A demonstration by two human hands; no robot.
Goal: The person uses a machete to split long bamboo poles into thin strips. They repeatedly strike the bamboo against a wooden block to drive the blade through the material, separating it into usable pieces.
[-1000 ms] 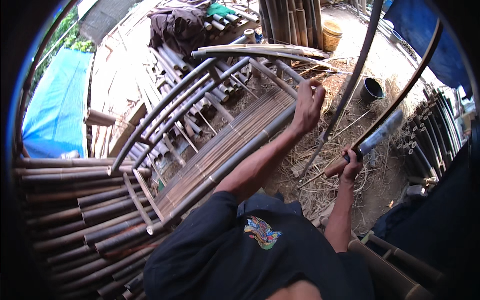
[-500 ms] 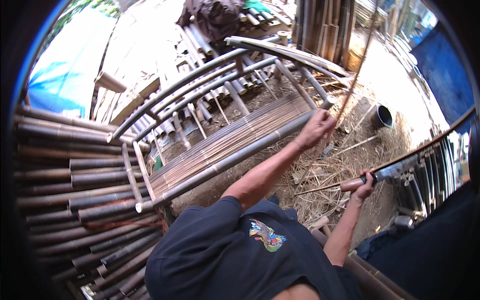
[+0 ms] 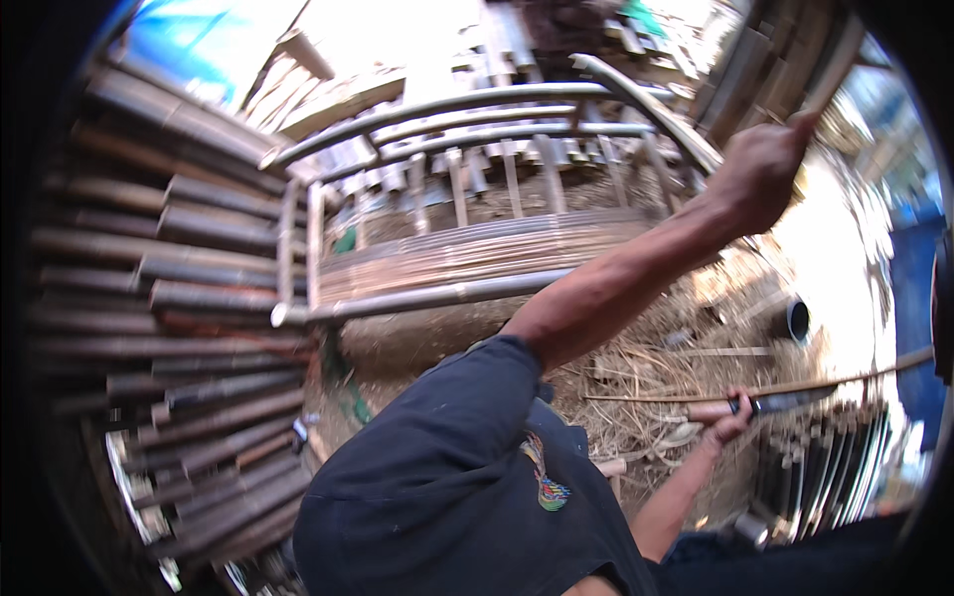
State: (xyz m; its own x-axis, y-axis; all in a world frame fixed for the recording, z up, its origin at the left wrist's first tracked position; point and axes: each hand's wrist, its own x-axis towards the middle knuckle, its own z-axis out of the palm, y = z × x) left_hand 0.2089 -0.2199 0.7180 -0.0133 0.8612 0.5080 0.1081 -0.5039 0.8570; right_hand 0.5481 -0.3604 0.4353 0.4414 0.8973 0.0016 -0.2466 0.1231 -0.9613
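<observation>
My left hand (image 3: 765, 181) is closed in a fist, reaching far out to the right beyond the bench. Motion blur hides what is in it, if anything. My right hand (image 3: 733, 417) grips the wooden handle of a machete (image 3: 795, 400), its dark blade pointing right. Just above the blade runs a long thin bamboo strip (image 3: 840, 378); whether my fingers touch it I cannot tell. Ahead of me stands a bamboo bench (image 3: 467, 292) with a slatted seat and a railed back, partly covered by my left arm.
Stacked bamboo poles (image 3: 219, 298) fill the left side. More poles (image 3: 780, 70) lean upright at the back right. Shavings (image 3: 636, 382) litter the ground beside a dark round container (image 3: 795, 320). A row of cut bamboo pieces (image 3: 825, 467) stands at the lower right.
My left hand has swung up and right, away from the bench's corner, where it held a thin bamboo strip. My right hand is slightly lower, still on the machete. The whole view has turned.
</observation>
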